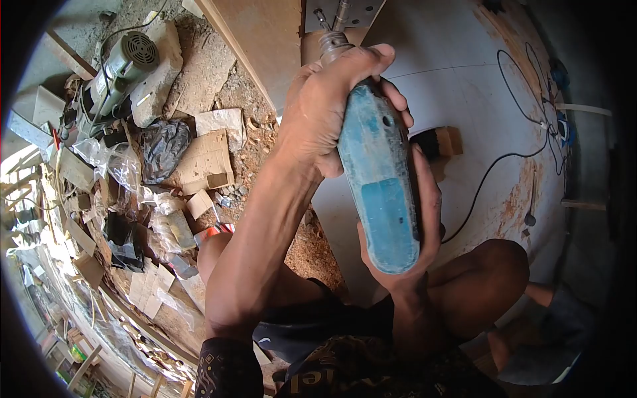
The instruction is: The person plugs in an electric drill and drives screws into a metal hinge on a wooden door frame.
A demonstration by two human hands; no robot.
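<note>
A worn teal power tool [381, 179] with a scuffed, dusty body is held out in front of me, its metal neck [334, 45] pointing up and away. Around the front of the body, just behind the neck, wraps my left hand [322, 109]. My right hand [424, 205] cups the rear end from beneath, fingers along the right side. Past the neck is a thin metal rod [342, 13], close to a grey plate with holes [361, 12]; whether they belong to the tool I cannot tell.
A brown wooden panel [255, 46] and a pale board [478, 99] lie ahead. A black cord [488, 176] curves across the board. Left, rubble holds a motor [126, 63], a black plastic bag [164, 149] and cardboard [204, 159]. My bent knee [494, 265] is at the right.
</note>
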